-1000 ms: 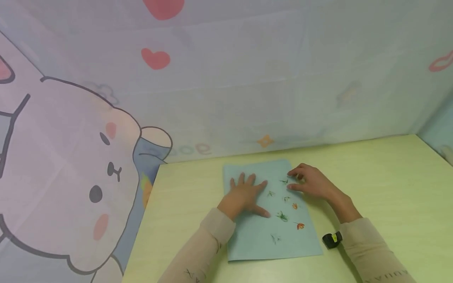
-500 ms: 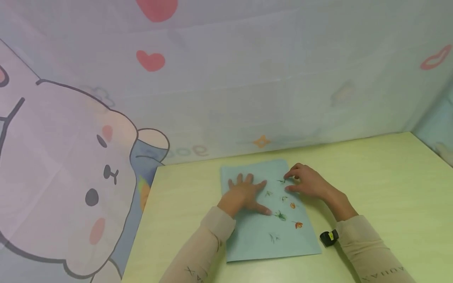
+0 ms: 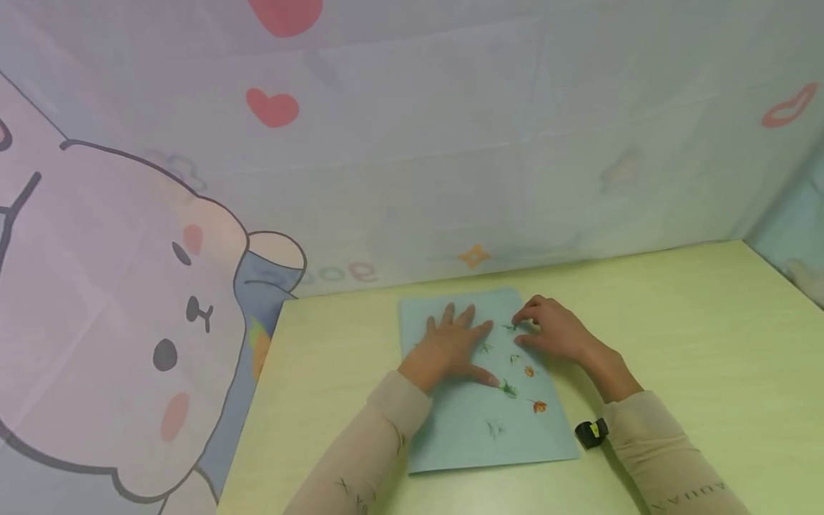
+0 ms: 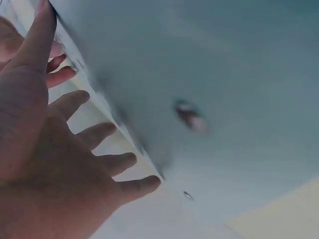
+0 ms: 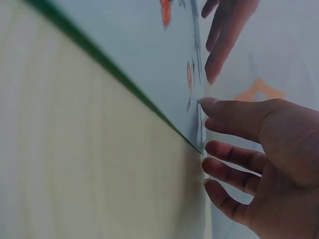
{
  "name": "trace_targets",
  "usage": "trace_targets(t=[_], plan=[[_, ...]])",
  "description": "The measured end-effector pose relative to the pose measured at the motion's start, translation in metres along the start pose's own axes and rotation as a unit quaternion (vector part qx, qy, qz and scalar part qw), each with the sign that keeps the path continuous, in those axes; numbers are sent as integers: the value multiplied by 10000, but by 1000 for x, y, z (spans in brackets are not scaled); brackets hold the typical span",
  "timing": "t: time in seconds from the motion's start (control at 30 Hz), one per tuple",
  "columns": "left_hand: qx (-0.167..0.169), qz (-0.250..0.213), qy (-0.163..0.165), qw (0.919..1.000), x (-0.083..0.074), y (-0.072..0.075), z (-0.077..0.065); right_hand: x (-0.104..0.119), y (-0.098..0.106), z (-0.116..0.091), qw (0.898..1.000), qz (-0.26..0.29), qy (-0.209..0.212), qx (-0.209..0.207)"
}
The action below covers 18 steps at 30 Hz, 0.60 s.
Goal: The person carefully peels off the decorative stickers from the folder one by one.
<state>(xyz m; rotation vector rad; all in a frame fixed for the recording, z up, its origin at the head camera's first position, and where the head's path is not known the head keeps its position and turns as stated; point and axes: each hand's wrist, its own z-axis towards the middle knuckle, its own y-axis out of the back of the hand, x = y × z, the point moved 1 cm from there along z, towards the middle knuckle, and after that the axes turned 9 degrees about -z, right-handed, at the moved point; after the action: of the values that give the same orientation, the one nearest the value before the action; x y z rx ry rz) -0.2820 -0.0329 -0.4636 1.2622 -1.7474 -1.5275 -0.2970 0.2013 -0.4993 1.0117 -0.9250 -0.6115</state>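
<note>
A pale blue sheet (image 3: pixel 463 443) lies flat on the table, with small green sprigs and orange flowers scattered over its right half. My left hand (image 3: pixel 447 354) rests on it with fingers spread wide, the thumb tip at a leafy green sprig (image 3: pixel 508 388). Another sprig (image 3: pixel 486 347) shows beside that hand's index finger. Over the sheet's far right edge is my right hand (image 3: pixel 560 330), its index fingertip at a small dark green sprig (image 3: pixel 509 327). Thumb and fingers stand apart there. Two orange flowers (image 3: pixel 538 406) and a faint grey-green sprig (image 3: pixel 495 428) lie nearer me.
The pale yellow-green table (image 3: pixel 676 343) runs back to a printed cloth wall (image 3: pixel 418 143). A large cartoon animal print (image 3: pixel 129 307) covers the left side. A small black object with a yellow mark (image 3: pixel 591 433) sits by my right sleeve.
My left hand has slid slightly forward and right over the sheet. The right fingertips have come a little left, onto the far sprig. The head view has shifted slightly.
</note>
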Motion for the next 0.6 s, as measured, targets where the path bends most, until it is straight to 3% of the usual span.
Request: trace_targets(t=[0.37,0.6], plan=[[431,-229,340,9982,-2,-1,6,5,-4,3,9999,3,81,118],[447,31,366,9983,-4,-5,9,5,-3,3,9997,-184,99,153]])
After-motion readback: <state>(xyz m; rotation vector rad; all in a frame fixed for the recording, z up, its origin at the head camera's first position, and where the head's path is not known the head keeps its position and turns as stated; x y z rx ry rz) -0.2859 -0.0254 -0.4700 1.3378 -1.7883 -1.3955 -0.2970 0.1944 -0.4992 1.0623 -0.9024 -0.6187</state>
